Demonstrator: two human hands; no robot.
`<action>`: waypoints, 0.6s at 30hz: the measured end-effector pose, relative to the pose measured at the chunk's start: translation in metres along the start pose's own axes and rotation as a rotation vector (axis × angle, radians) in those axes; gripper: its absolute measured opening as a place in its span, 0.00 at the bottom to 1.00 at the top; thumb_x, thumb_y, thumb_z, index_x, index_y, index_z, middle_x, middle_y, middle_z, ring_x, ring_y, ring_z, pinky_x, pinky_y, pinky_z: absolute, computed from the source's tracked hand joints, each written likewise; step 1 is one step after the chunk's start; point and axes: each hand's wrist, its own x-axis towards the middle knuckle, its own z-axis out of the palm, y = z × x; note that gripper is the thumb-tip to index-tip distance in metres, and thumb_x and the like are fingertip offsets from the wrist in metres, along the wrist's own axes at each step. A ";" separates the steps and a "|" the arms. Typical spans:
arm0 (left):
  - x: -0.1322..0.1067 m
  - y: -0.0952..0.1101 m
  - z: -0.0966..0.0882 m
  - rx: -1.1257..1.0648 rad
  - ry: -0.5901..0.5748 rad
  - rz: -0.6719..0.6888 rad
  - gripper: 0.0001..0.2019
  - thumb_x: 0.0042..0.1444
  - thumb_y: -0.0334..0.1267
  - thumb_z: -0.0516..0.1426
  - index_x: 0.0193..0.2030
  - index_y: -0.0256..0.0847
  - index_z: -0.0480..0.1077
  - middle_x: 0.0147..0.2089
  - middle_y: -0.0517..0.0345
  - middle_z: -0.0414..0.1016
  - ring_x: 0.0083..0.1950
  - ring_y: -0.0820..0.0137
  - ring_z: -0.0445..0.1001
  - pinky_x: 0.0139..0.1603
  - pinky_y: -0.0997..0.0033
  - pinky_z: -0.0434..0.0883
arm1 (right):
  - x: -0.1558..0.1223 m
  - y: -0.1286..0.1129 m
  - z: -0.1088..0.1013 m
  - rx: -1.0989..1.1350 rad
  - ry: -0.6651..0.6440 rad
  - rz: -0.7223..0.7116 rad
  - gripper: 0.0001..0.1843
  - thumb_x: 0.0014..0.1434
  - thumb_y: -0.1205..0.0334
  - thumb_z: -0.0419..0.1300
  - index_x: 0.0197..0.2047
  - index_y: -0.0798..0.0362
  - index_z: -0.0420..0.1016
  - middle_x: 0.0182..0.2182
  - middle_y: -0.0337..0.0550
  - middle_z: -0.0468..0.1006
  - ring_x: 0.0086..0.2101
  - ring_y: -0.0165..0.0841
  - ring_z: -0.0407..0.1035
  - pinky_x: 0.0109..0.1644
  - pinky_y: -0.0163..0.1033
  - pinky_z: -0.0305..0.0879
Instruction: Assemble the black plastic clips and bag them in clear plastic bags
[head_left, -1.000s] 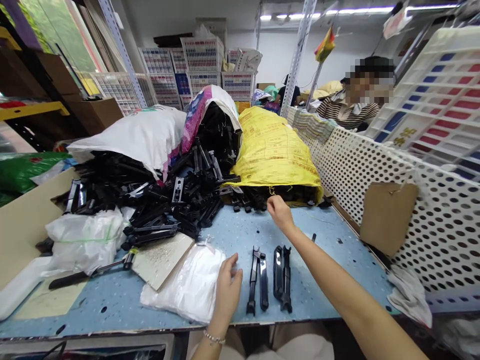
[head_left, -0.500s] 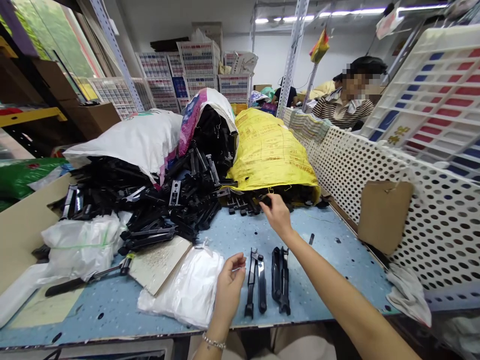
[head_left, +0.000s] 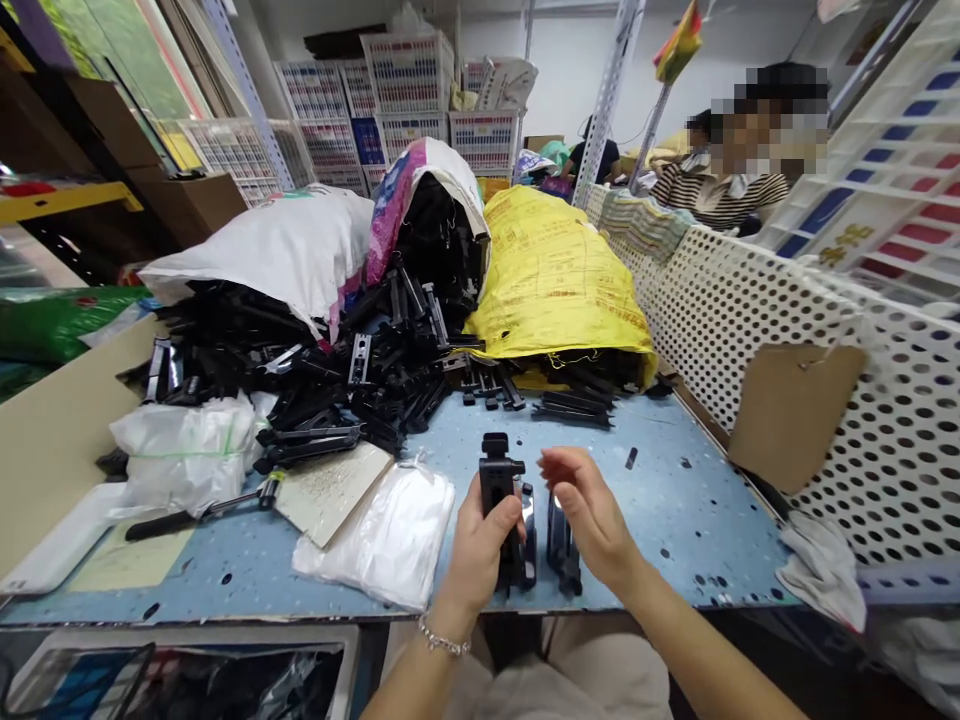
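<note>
Desk (head_left: 660, 480): pale blue, running across the view in front of the person.
Mesh wall (head_left: 697, 310): white, full of round holes, along the desk's right side.
Yellow sack (head_left: 559, 270): lying at the back, mouth toward the person, black ends showing under its edge.
White sack (head_left: 277, 245): lying at the back left.
Pink-edged sack (head_left: 390, 215): between those two, mouth packed with black parts.
Pile (head_left: 382, 400): more black parts, spread below the white and pink-edged sacks.
White bundle (head_left: 379, 540): near the front edge, left of the left hand (head_left: 484, 545).
Board (head_left: 334, 490): tilted, one edge on the white bundle.
Left hand: grip closed around a black part (head_left: 496, 470), thumb across its front.
Right hand (head_left: 589, 515): grip loose, fingers bent and parted, just beside the black part.
Black part: raised in the left hand, its top pointing away from the person.
Lying pieces (head_left: 531, 520): black, on the desk under and between the hands, partly hidden.
Bracelet (head_left: 442, 640): on the left wrist.
</note>
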 end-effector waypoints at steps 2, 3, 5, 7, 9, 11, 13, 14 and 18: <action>-0.005 0.001 0.004 0.016 -0.010 -0.104 0.19 0.53 0.53 0.61 0.41 0.39 0.67 0.27 0.63 0.68 0.23 0.76 0.67 0.25 0.77 0.66 | 0.018 -0.006 0.000 -0.141 -0.031 -0.265 0.13 0.65 0.53 0.52 0.50 0.48 0.67 0.41 0.48 0.72 0.42 0.39 0.67 0.46 0.48 0.68; -0.007 0.000 0.006 0.002 -0.009 -0.150 0.20 0.52 0.54 0.61 0.40 0.39 0.67 0.26 0.64 0.68 0.22 0.76 0.67 0.23 0.77 0.65 | 0.025 -0.007 0.003 -0.192 -0.043 -0.355 0.11 0.65 0.54 0.52 0.46 0.49 0.68 0.38 0.47 0.72 0.39 0.38 0.66 0.44 0.47 0.67; -0.006 0.000 0.008 -0.031 0.031 -0.199 0.21 0.51 0.55 0.61 0.39 0.39 0.66 0.26 0.65 0.67 0.20 0.77 0.66 0.21 0.77 0.65 | 0.034 -0.008 0.012 -0.213 -0.069 -0.364 0.08 0.66 0.56 0.51 0.41 0.49 0.67 0.33 0.44 0.71 0.35 0.37 0.66 0.40 0.44 0.66; -0.002 0.001 0.006 -0.060 0.106 -0.200 0.21 0.50 0.55 0.61 0.39 0.39 0.66 0.26 0.66 0.67 0.20 0.77 0.66 0.21 0.77 0.65 | 0.034 -0.007 0.023 -0.163 -0.109 -0.191 0.09 0.67 0.55 0.48 0.41 0.49 0.65 0.32 0.41 0.71 0.33 0.34 0.67 0.37 0.41 0.66; 0.003 0.004 -0.001 -0.099 0.169 -0.188 0.22 0.49 0.55 0.62 0.41 0.40 0.66 0.26 0.67 0.66 0.20 0.78 0.66 0.21 0.78 0.64 | 0.026 -0.006 0.030 -0.123 -0.142 -0.065 0.11 0.68 0.54 0.45 0.44 0.49 0.64 0.33 0.41 0.72 0.33 0.33 0.68 0.36 0.39 0.66; 0.007 0.010 -0.009 -0.149 0.204 -0.185 0.25 0.48 0.55 0.62 0.45 0.39 0.66 0.27 0.67 0.67 0.20 0.78 0.66 0.21 0.78 0.64 | 0.011 -0.007 0.032 -0.165 -0.221 -0.153 0.13 0.68 0.51 0.46 0.45 0.50 0.64 0.35 0.42 0.73 0.35 0.35 0.68 0.39 0.41 0.65; 0.009 0.016 -0.016 -0.185 0.219 -0.195 0.26 0.47 0.56 0.63 0.46 0.39 0.66 0.26 0.66 0.67 0.21 0.79 0.66 0.21 0.79 0.64 | -0.006 -0.008 0.031 -0.280 -0.303 -0.368 0.14 0.66 0.50 0.49 0.44 0.50 0.66 0.37 0.45 0.74 0.37 0.37 0.67 0.43 0.45 0.63; 0.009 0.018 -0.018 -0.196 0.216 -0.208 0.27 0.47 0.56 0.63 0.46 0.39 0.67 0.26 0.66 0.68 0.21 0.79 0.66 0.21 0.79 0.64 | -0.013 -0.008 0.031 -0.338 -0.329 -0.475 0.12 0.66 0.51 0.50 0.44 0.50 0.67 0.37 0.45 0.75 0.38 0.37 0.67 0.44 0.46 0.61; 0.007 0.015 -0.015 -0.280 0.147 -0.320 0.27 0.47 0.56 0.63 0.46 0.38 0.67 0.26 0.65 0.68 0.21 0.79 0.67 0.21 0.80 0.63 | -0.025 -0.004 0.031 -0.430 -0.330 -0.710 0.11 0.67 0.54 0.50 0.42 0.49 0.69 0.36 0.44 0.77 0.37 0.36 0.66 0.45 0.45 0.60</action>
